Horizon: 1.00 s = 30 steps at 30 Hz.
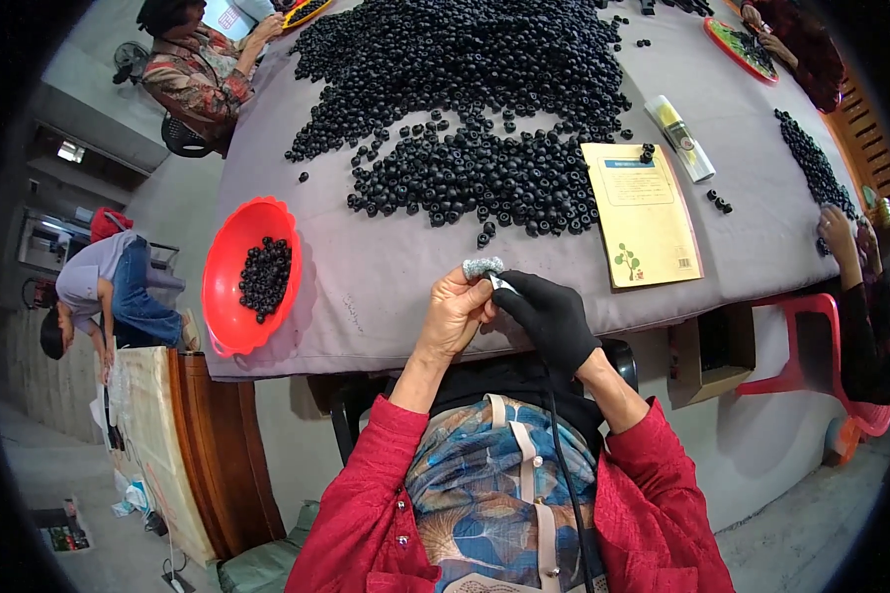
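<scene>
My left hand [455, 311], bare, pinches a small grey fuzzy ring-shaped piece [483, 267] at the near edge of the grey-covered table [386, 287]. My right hand [549, 316], in a black glove, grips a small metal-tipped tool [501, 285] whose tip meets that piece; a black cord runs from it down over my lap. A big heap of small black round parts [475, 109] covers the table beyond my hands. A red bowl [229, 287] with several black parts stands at my left.
A yellow booklet [645, 212] and a white tube [680, 138] lie right of the heap. Other people sit around the table: at the far left [193, 74], the far right [791, 44] and the right edge [860, 296]. A pink plastic stool [811, 346] stands right.
</scene>
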Motion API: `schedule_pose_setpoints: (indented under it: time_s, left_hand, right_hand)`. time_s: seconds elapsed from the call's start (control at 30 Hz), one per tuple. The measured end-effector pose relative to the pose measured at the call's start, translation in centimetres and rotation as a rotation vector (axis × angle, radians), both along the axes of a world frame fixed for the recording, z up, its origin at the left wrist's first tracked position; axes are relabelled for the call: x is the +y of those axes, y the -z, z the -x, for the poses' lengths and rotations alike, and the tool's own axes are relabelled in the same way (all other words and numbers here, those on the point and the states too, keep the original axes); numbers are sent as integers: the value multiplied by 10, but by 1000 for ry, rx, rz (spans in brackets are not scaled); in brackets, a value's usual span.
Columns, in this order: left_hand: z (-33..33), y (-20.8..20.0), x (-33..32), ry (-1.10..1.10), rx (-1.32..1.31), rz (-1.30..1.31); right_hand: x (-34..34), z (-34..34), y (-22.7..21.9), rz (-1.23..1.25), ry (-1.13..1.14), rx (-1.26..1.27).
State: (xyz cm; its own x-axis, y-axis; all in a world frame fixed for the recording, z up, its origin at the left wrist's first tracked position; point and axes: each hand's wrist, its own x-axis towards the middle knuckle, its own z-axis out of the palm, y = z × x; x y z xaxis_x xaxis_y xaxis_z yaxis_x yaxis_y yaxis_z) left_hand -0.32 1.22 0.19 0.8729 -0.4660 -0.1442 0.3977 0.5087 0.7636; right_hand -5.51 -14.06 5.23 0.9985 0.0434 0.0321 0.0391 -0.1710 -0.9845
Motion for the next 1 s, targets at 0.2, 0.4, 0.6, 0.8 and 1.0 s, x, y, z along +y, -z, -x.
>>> schedule_pose_setpoints:
  time_s: [0.2,0.4,0.6,0.8,1.0]
  left_hand:
    - [0,0,0,-7,-6,-4]
    - [0,2,1,-7,1,0]
    - [0,1,1,11,0,30]
    - [0,-2,1,-5,11,14]
    - [0,-4,0,7,27,14]
  right_hand:
    - [-1,-1,7,53,4,-36]
    - [-1,-2,5,103,-6,8]
    - [-2,-1,9,106,5,-4]
    - [-1,-2,8,110,4,-20]
    - [-1,-2,13,97,18,-38]
